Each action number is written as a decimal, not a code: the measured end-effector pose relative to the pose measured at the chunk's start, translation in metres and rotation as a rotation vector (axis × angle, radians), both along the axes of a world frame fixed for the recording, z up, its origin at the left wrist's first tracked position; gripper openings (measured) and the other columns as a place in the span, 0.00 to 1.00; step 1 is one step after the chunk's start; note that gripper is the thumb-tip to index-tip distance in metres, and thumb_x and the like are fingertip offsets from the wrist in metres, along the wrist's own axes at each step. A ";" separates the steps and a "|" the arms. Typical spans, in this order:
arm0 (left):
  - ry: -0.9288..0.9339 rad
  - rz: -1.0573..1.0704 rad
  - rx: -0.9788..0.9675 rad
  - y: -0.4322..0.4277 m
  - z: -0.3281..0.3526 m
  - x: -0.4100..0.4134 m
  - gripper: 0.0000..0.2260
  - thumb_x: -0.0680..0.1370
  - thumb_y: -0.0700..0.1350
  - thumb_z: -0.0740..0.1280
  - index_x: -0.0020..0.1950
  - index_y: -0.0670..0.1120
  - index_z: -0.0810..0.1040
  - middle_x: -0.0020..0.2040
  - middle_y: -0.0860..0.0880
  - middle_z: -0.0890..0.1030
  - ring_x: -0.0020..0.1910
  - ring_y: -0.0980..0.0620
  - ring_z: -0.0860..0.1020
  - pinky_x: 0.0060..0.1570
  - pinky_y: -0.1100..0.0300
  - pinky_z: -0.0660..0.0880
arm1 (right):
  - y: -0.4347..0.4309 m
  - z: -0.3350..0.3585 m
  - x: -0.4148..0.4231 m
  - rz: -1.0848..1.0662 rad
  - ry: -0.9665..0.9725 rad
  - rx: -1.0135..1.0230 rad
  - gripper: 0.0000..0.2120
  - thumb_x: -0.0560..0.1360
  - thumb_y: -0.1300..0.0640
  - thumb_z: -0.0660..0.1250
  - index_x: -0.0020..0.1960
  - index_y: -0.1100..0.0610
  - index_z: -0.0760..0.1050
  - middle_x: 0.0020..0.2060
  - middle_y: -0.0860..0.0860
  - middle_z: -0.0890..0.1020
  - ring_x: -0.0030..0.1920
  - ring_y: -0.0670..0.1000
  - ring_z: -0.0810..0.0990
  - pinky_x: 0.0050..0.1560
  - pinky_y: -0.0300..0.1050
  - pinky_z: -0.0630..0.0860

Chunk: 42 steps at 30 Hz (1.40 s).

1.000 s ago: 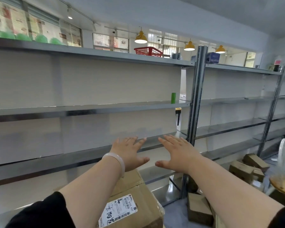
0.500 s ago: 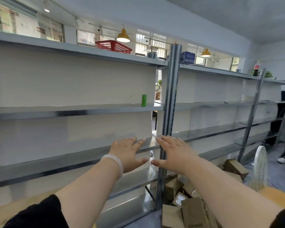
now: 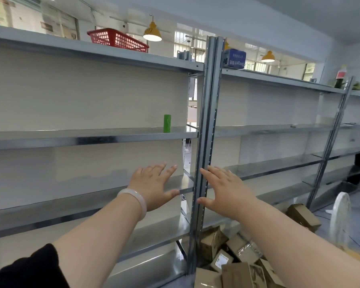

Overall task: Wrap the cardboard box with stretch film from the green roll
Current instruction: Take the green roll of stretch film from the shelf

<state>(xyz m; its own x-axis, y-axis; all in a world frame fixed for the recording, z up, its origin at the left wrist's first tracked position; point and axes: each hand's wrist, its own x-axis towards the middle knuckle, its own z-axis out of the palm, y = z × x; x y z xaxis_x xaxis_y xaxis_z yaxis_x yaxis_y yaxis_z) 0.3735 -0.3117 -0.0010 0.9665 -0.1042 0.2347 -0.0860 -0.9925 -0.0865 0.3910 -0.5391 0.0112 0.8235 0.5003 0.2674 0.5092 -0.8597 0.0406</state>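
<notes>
Over the last second my view has swung right and lifted. The labelled cardboard box that sat under my left wrist has dropped out of frame, so I cannot say where it lies now, only that it should be below and left of my arms. My left hand (image 3: 154,188) and right hand (image 3: 227,190) are held out as before, palms forward, fingers spread and straight, holding nothing.

The green roll (image 3: 167,123) stands upright on the shelf (image 3: 92,140) one level above my left fingertips, almost straight over them and well apart. I judge wrapping has not begun; fetching the roll comes first, and the left hand has the shorter way up.

The steel post (image 3: 208,132) rises between my two hands, just beside the right thumb, so the right hand would have to cross it. Below my right forearm lies a pile of small boxes (image 3: 237,265). High above are a red basket (image 3: 117,39) and a blue carton (image 3: 234,58).
</notes>
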 end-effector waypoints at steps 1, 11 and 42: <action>-0.002 0.001 0.005 0.003 -0.002 0.012 0.34 0.79 0.69 0.50 0.81 0.59 0.43 0.83 0.51 0.50 0.81 0.47 0.53 0.77 0.44 0.54 | 0.003 -0.001 0.012 0.001 0.009 -0.008 0.40 0.74 0.34 0.60 0.78 0.46 0.44 0.78 0.48 0.51 0.78 0.50 0.47 0.77 0.51 0.46; -0.051 0.060 -0.006 0.043 0.000 0.120 0.34 0.79 0.68 0.50 0.81 0.60 0.43 0.83 0.51 0.51 0.80 0.47 0.54 0.77 0.44 0.54 | 0.058 0.011 0.126 0.040 -0.011 0.012 0.40 0.74 0.34 0.59 0.78 0.47 0.44 0.78 0.48 0.50 0.78 0.49 0.47 0.77 0.51 0.47; -0.175 0.385 -0.649 0.067 0.039 0.485 0.37 0.81 0.52 0.63 0.82 0.48 0.43 0.82 0.47 0.55 0.80 0.46 0.56 0.77 0.52 0.56 | 0.156 0.040 0.543 0.455 0.238 0.453 0.26 0.82 0.52 0.55 0.78 0.50 0.52 0.75 0.51 0.62 0.74 0.51 0.60 0.70 0.42 0.57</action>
